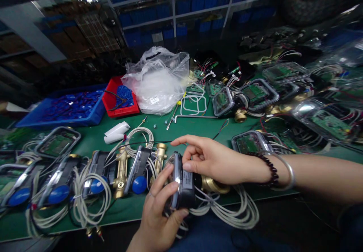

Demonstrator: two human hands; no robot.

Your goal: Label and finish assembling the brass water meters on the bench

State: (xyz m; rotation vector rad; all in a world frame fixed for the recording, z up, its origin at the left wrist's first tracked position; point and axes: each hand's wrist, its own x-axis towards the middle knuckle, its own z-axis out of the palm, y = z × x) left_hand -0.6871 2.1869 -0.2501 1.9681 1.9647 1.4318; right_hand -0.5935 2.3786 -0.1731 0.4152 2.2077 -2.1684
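Observation:
My left hand [160, 210] is wrapped round a meter [184, 191], fingers on its clear cover and thumb along the lower edge. The meter has a black housing, a white printed label [187, 179] on its side and a brass pipe body [214, 185]. My right hand [205, 157] lies over the housing's upper end. Its index finger stretches out to the left, the other fingers bend loosely, and the thumb tip rests by the label. Nothing shows held in the right hand. A coil of grey cable [238, 210] hangs below the meter.
Several similar meters with blue caps [139, 185] line the bench's left front. Behind are a blue tray [59, 121], a red bin [121, 112], a plastic bag [160, 85], white gaskets [193, 105] and a screwdriver [172, 117]. Open meters with circuit boards [256, 93] crowd the right.

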